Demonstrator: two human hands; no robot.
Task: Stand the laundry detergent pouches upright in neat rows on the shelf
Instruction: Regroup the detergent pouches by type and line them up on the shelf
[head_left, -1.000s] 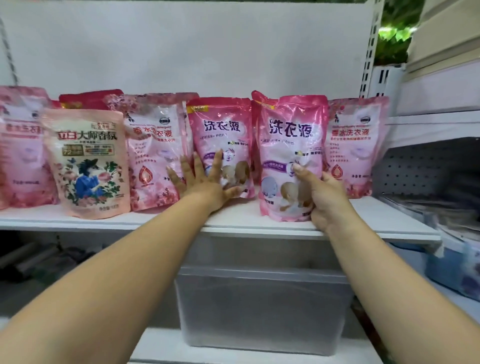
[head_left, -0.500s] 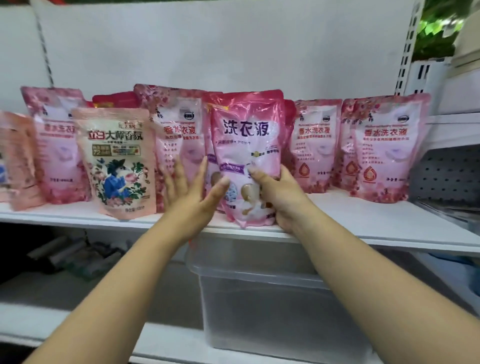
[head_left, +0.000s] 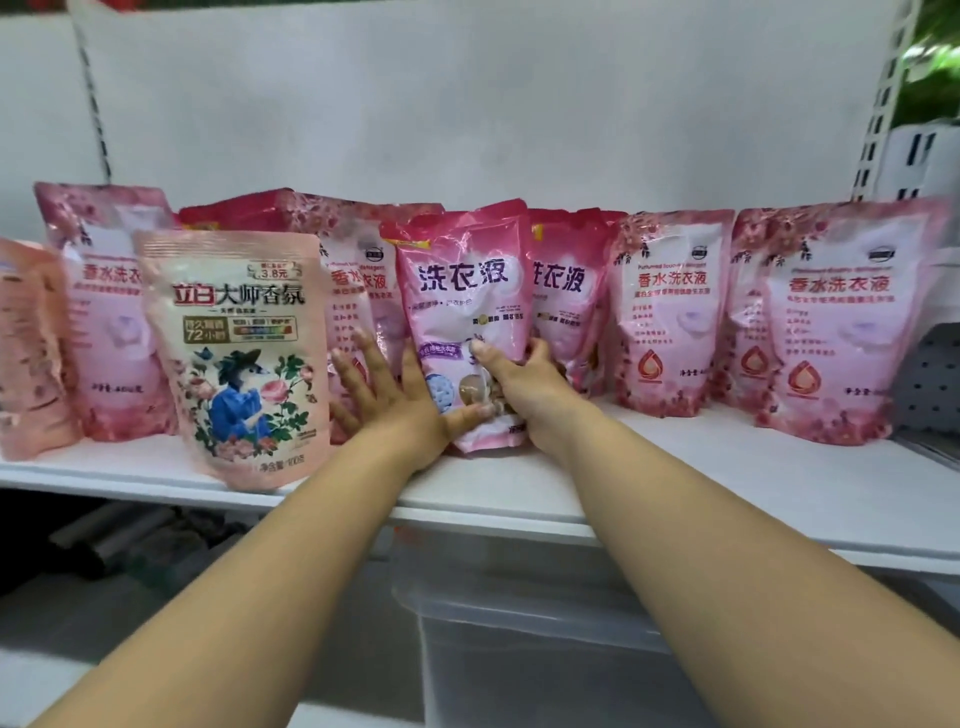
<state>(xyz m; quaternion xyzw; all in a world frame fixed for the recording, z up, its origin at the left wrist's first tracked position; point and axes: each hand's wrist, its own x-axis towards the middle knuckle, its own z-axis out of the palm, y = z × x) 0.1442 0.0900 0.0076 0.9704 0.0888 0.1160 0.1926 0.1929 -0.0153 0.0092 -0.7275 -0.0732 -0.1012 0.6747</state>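
A bright pink detergent pouch (head_left: 465, 291) stands upright mid-shelf on the white shelf (head_left: 675, 467). My right hand (head_left: 524, 389) grips its lower right side, thumb on the front. My left hand (head_left: 395, 400) lies flat with straight spread fingers against its lower left side, thumb across the pouch's bottom. A matching pink pouch (head_left: 569, 291) stands just behind to the right. A peach floral pouch (head_left: 239, 358) stands at the front left. Pale pink pouches (head_left: 670, 312) (head_left: 841, 322) stand upright to the right.
More pale pink pouches (head_left: 104, 312) and a peach one (head_left: 31, 348) stand at the left, with a red pouch (head_left: 228, 210) behind. A perforated panel (head_left: 930, 384) bounds the right. A clear plastic bin (head_left: 519, 623) sits on the lower shelf.
The view shifted right to left across the shelf. The bright pink pouch held in my right hand moved left toward my left hand, which now presses against its lower left side.
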